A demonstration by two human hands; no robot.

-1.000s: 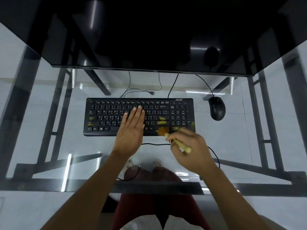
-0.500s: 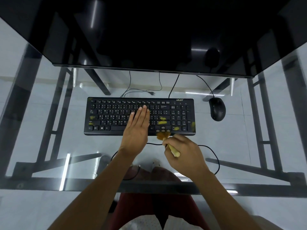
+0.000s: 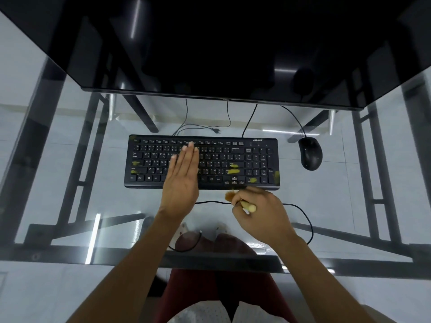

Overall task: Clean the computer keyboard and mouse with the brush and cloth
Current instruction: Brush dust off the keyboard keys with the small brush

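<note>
A black keyboard (image 3: 233,159) lies on the glass desk (image 3: 326,206), with yellow smears on its left keys, right-centre keys and right edge. My left hand (image 3: 182,176) rests flat on its middle keys, fingers straight and together. My right hand (image 3: 258,213) grips a small wooden-handled brush (image 3: 245,205) just in front of the keyboard's near edge; the tan bristles (image 3: 229,195) point left, off the keys. A black mouse (image 3: 310,156) sits to the right of the keyboard. No cloth is in view.
A large dark monitor (image 3: 221,43) fills the top of the view, close behind the keyboard. Cables (image 3: 303,217) run behind the keyboard and loop across the glass near my right wrist. The desk's dark metal frame (image 3: 384,183) and my knees show through the glass.
My left hand slid further up the keyboard. My right hand drew the brush off the lower right keys, down to the glass in front of the keyboard.
</note>
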